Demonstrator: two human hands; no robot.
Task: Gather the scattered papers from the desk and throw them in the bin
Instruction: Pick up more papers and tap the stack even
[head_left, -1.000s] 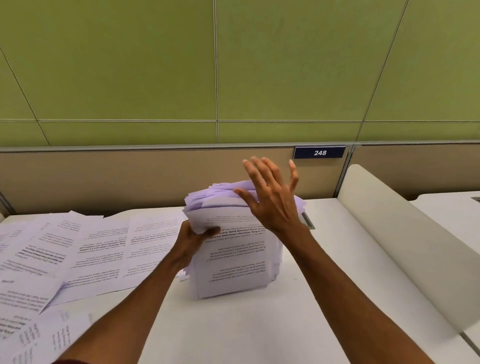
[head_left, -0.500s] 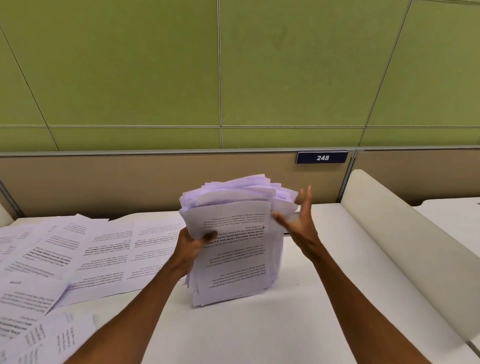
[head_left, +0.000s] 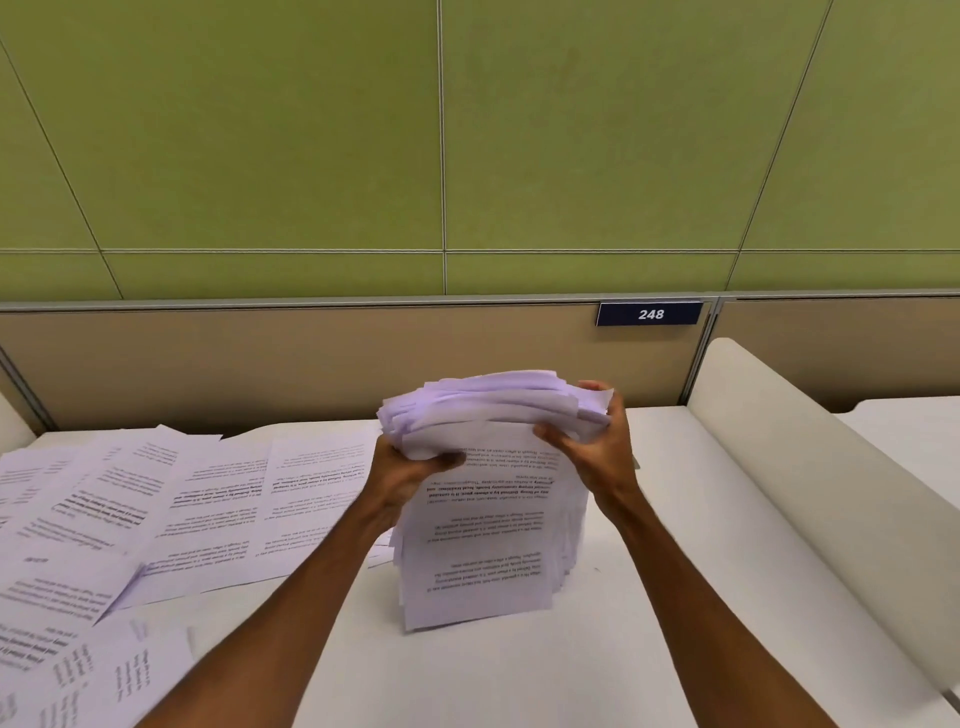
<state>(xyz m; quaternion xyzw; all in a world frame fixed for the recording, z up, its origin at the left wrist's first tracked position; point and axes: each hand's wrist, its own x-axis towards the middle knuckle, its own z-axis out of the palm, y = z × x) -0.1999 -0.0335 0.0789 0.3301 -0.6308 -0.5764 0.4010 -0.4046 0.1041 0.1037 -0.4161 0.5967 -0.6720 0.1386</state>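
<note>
A thick stack of printed white papers (head_left: 483, 540) stands upright on its lower edge on the white desk (head_left: 519, 675), its top bent over toward me. My left hand (head_left: 410, 467) grips the stack's upper left side, thumb across the front sheet. My right hand (head_left: 597, 447) clasps the upper right corner, fingers wrapped behind the pile. More printed sheets (head_left: 130, 514) lie scattered flat on the left half of the desk. No bin is in view.
A beige partition (head_left: 311, 358) with a blue "248" plate (head_left: 649, 314) runs along the desk's back, under a green wall. A cream rounded divider (head_left: 810, 467) borders the desk on the right, with another desk (head_left: 914, 426) beyond it.
My right hand was open above the stack, then came down to its right side and closed on the upper right corner. The left hand kept its hold throughout.
</note>
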